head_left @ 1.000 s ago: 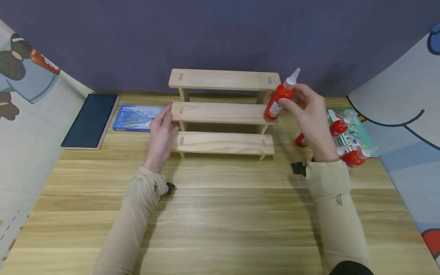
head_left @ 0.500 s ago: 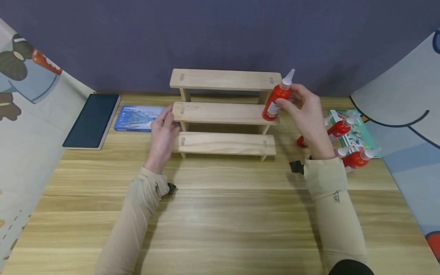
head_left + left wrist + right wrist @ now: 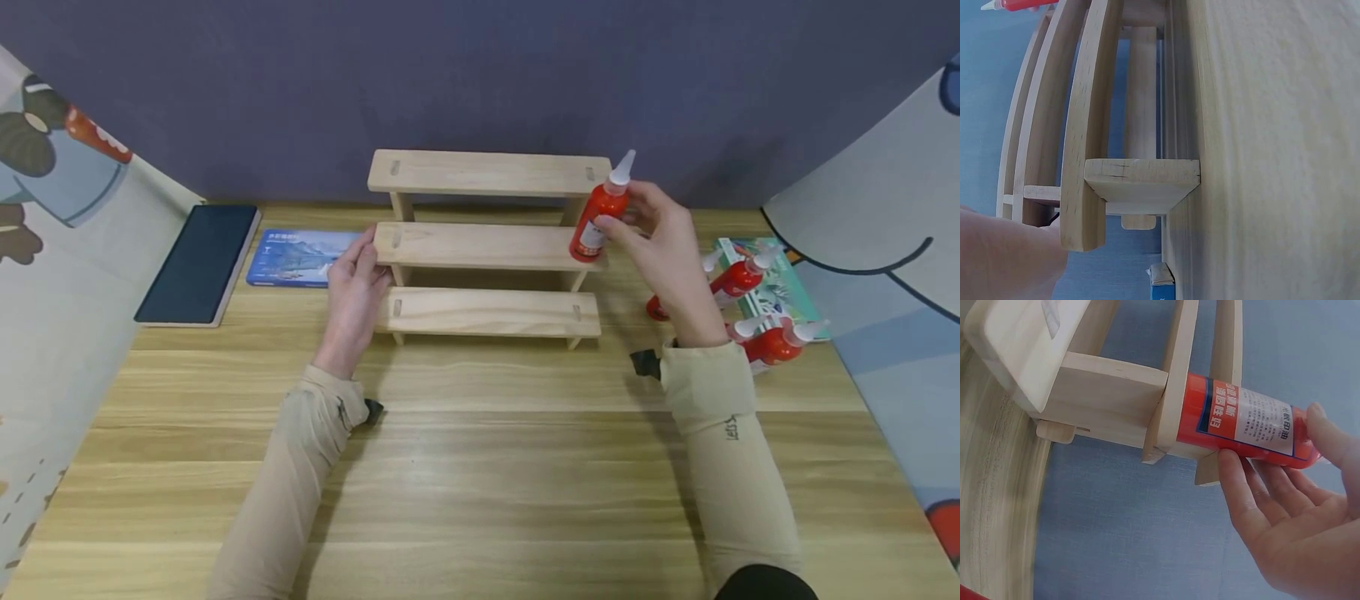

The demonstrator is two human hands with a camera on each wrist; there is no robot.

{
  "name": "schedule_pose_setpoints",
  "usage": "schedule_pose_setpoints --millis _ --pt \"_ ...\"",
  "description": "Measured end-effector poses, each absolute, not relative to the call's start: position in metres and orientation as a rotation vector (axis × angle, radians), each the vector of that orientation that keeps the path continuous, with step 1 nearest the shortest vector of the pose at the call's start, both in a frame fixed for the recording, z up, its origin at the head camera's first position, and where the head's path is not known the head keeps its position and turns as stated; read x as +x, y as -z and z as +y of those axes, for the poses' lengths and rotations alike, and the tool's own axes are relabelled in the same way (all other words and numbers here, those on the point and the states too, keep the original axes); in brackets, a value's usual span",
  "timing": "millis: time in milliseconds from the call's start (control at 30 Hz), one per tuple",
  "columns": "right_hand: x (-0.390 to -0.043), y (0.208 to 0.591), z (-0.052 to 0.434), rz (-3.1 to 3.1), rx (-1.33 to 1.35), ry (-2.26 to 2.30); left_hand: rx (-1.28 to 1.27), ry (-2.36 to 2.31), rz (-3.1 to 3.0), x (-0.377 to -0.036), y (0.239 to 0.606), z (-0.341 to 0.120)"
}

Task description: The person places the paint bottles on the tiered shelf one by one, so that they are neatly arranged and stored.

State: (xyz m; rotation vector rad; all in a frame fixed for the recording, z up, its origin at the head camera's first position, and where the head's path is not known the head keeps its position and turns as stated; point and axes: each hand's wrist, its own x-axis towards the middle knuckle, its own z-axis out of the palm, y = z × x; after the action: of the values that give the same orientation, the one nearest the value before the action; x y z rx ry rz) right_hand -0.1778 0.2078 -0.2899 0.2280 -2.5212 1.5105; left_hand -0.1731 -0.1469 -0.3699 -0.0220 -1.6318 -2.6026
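Note:
A three-step wooden display stand (image 3: 487, 246) stands against the back wall. At its left side, my left hand (image 3: 352, 287) grips the end of the middle step; in the left wrist view only part of that hand (image 3: 1010, 256) shows beside the steps. My right hand (image 3: 663, 250) pinches a red squeeze bottle (image 3: 597, 221) with a white pointed nozzle. The bottle, labelled and nearly upright, is at the right end of the middle step. Seen from the right wrist, the bottle's (image 3: 1241, 422) base meets that step, and my fingers (image 3: 1235, 487) lie along its side.
Several more red bottles (image 3: 776, 346) stand to the right, partly behind my right forearm, near a green illustrated box (image 3: 787, 292). At left lie a blue box (image 3: 300, 258) and a dark flat tablet-like item (image 3: 198, 265). A dark wall (image 3: 480, 75) rises behind the stand.
My right hand and the red bottle have shifted slightly left over the middle step, and the bottle has become more upright. My left hand has stayed at the stand.

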Motion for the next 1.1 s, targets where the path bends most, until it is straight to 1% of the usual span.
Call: schedule_pose_setpoints --millis 567,867,1100 --pt "-0.165 0.284 0.218 -2.38 0.233 -1.693 -0.017 2.608 -1.623 -0.172 0.369 -0.146" --pt "-0.145 0.277 0.232 -2.371 0.232 -1.575 0.016 2.584 -1.666 -0.173 0.369 -0.147" --pt "-0.122 0.267 0.246 -2.356 0.198 -1.511 0.014 2.578 -1.68 -0.172 0.369 -0.146"
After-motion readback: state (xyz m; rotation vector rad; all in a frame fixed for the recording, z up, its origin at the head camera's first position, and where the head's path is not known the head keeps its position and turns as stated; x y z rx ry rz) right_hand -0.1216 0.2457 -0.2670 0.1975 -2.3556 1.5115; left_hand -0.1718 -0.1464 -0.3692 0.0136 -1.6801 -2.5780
